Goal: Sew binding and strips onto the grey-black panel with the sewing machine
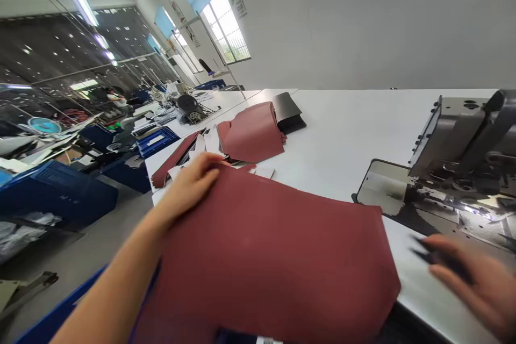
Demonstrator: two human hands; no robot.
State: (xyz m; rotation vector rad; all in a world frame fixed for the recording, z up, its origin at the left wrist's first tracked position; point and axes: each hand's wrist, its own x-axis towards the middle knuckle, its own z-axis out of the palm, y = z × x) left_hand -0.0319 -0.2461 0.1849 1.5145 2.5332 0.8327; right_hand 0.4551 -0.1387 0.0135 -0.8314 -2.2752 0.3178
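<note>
A large dark red sheet (274, 258) of leather-like material lies across the near edge of the white table (346, 129). My left hand (193, 180) grips the sheet's far left corner, fingers curled over the edge. Low at the right, my right hand (475, 285) is blurred by motion. It holds a small dark tool (439, 260) that I cannot make out clearly, close to the sewing machine's metal bed plate (387, 188).
A grey sewing machine (467, 145) stands at the right. More red pieces (252, 131) and a black stack (288, 110) lie farther back on the table, with white strips beside them. Blue crates (52, 191) and other workstations fill the left side.
</note>
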